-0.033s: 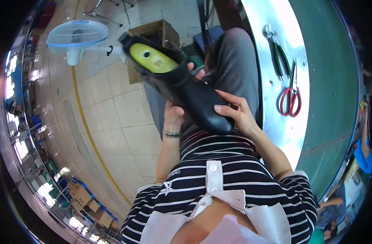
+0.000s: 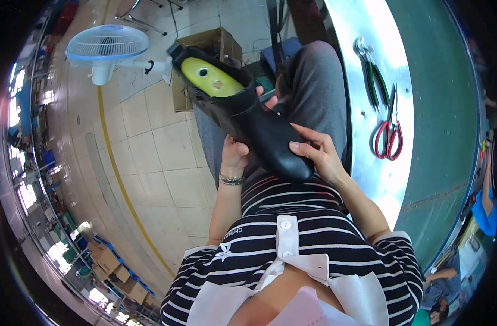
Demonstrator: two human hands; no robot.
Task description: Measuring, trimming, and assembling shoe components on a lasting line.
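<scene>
A black leather shoe (image 2: 264,130) lies slantwise above my lap, toe toward my belly and open heel end pointing away to the left. Inside the opening is a yellow-green insole (image 2: 218,81) with a dark round spot and a smaller brownish mark. My left hand (image 2: 236,153) holds the shoe from beneath, thumb at its near left side and fingertips showing beyond its far right side. My right hand (image 2: 319,155) grips the toe's right side, thumb on top and index finger along the edge. The sole and my palm under it are hidden.
On the shiny metal bench edge (image 2: 370,179) to my right lie green-handled pliers (image 2: 374,81) and red-handled scissors (image 2: 388,136). A green work surface (image 2: 436,108) lies past them. A white-blue fan (image 2: 107,46) and an open cardboard box (image 2: 229,46) are ahead left. People work far right.
The view has shifted a little, and the shoe sits slightly further right and lower in it. Both hands keep the same hold.
</scene>
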